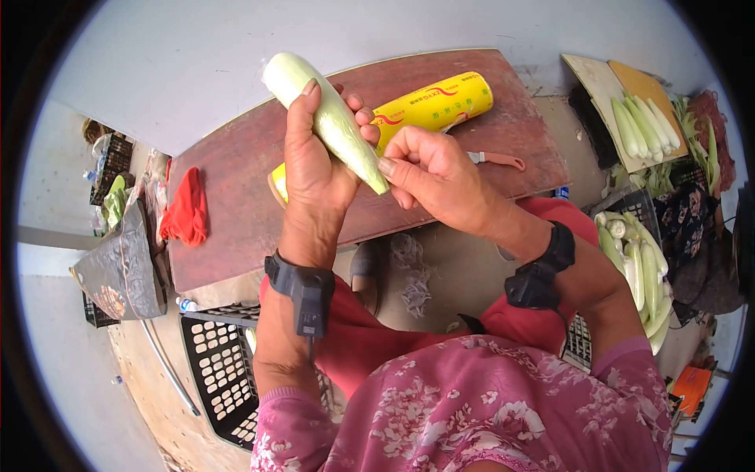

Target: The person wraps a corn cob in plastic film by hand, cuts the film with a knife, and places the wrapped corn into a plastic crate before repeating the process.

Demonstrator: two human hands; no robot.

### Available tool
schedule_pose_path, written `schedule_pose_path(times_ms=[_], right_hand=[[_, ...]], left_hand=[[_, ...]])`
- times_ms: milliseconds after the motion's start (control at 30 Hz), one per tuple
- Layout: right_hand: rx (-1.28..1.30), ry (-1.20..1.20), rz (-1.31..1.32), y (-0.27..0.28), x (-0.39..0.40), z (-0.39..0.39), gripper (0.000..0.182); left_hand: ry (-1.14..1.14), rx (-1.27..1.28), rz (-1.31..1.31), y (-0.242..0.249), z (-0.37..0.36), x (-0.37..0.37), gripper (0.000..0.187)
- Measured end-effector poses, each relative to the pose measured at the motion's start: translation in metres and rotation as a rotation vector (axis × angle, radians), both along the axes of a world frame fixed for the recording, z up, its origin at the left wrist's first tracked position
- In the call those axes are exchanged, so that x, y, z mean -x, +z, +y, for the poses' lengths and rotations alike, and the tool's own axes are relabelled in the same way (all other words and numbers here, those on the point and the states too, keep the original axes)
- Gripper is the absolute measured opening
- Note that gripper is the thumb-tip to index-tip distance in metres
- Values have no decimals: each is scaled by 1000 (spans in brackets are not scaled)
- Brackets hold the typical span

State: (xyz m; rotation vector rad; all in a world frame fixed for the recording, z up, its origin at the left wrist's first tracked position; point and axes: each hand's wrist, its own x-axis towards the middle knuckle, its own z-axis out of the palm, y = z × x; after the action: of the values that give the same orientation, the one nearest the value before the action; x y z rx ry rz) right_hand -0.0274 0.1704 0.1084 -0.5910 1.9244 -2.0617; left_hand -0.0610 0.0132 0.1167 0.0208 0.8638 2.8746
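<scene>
My left hand (pixel 318 149) is wrapped round a pale green celtuce stem (pixel 340 130), which is covered in clear, shiny film. The stem tilts, its thick end up to the left and its narrow end down to the right. At that narrow end, thumb and fingers of my right hand (pixel 436 173) are pinched together against the tip; whether they grip loose film there is too small to tell. Behind both hands, a yellow printed roll of cling film (pixel 440 102) lies across the dark red table (pixel 236 173), partly hidden. A knife (pixel 499 160) with a pinkish handle lies right of my right hand.
A red cloth (pixel 185 208) hangs over the table's left edge. Black crates (pixel 224 377) stand on the floor beside my legs. More pale stems (pixel 641 263) fill a crate at right, and several lie on a board (pixel 598 86) behind it. Crumpled film (pixel 413 275) lies under the table.
</scene>
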Motion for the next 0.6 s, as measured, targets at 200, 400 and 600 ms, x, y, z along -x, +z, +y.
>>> schedule_pose_path(times_ms=[200, 400, 600], right_hand=[[260, 190, -460, -2, -3, 0, 15], [387, 356, -632, -19, 0, 0, 14], [56, 118, -446, -9, 13, 17, 11]], left_hand=[[-54, -58, -52, 6, 0, -5, 42], [-185, -34, 45, -1, -5, -3, 38], [-143, 244, 84, 4, 0, -11, 41]])
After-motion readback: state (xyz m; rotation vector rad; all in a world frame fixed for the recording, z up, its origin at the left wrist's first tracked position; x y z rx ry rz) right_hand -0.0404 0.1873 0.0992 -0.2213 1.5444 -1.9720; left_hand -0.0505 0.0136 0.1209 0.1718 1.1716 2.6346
